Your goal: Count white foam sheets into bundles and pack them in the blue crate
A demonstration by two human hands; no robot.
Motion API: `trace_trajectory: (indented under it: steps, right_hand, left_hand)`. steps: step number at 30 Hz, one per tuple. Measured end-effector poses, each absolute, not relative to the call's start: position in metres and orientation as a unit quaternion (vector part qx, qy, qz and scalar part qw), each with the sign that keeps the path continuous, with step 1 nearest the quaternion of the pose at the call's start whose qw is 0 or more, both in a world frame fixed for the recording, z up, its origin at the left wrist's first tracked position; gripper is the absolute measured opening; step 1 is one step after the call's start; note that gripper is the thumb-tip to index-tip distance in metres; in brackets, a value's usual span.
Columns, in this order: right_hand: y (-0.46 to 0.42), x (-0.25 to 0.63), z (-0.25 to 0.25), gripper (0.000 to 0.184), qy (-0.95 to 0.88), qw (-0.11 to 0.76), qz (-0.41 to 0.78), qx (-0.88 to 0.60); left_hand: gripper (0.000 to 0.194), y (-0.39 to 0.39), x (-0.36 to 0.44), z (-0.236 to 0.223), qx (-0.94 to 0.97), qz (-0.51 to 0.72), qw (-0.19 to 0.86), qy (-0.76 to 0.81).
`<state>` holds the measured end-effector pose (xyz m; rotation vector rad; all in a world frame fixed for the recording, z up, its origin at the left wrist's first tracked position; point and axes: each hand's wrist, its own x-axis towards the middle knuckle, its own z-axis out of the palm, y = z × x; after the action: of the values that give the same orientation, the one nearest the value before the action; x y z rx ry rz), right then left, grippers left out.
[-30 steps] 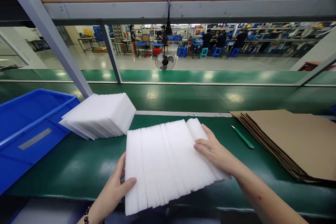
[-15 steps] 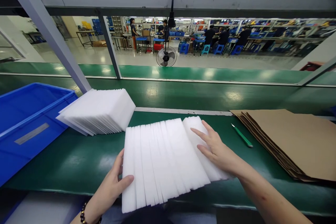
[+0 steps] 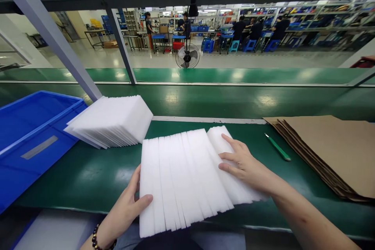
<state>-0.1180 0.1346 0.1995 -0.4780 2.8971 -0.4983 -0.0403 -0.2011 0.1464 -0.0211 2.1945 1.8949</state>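
Spreading left to right between both hands, the white foam sheets [image 3: 178,183] are held in an overlapped fan above the near side of the green bench [image 3: 99,175]. Left edge is pinched by the left hand [image 3: 124,203]: thumb over the top face, fingers wrapped round behind. Right hand [image 3: 249,166] is laid on the right-hand foam section [image 3: 218,136], fingers spread apart, not closed; whether anything is pinched underneath can't be told.

Key relation: exposed sheet edges run away from the body, near ends angled slightly right, so the fan is spread across them, roughly hand to hand. A break is shown right of centre, between the main fan and the right-hand section. Right hand is nearer to that break, fingertips just right of it and pointed left; left hand is set at the opposite edge.

Second foam stack [image 3: 125,119] is set behind and left of the fan, beside the blue bin [image 3: 17,175]. Green-handled cutter [image 3: 278,147] is left lying right of the fan, between it and the cardboard sheets [image 3: 331,148]. Neither is being touched.
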Motion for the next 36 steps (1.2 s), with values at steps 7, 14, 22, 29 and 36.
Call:
trace_trajectory:
  steps: [7,14,22,29,36]
  right_hand:
    - [0.122,-0.107,0.192,0.038,0.978,0.016,-0.111,-0.176]
    - [0.108,-0.11,0.197,0.048,0.977,0.037,-0.091,-0.189]
    - [0.12,-0.108,0.189,0.049,0.98,0.023,-0.068,-0.188]
    - [0.1,-0.101,0.194,0.042,0.978,0.034,-0.066,-0.192]
    - [0.1,-0.104,0.195,0.047,0.975,0.048,-0.064,-0.206]
  left_hand:
    - [0.08,-0.205,-0.042,0.144,0.014,0.646,0.13,0.752]
    - [0.08,-0.205,-0.042,0.144,0.02,0.656,0.128,0.743]
    - [0.082,-0.203,-0.042,0.152,0.017,0.664,0.132,0.736]
    - [0.082,-0.203,-0.041,0.156,0.015,0.67,0.148,0.727]
    - [0.08,-0.207,-0.042,0.143,0.033,0.675,0.122,0.727]
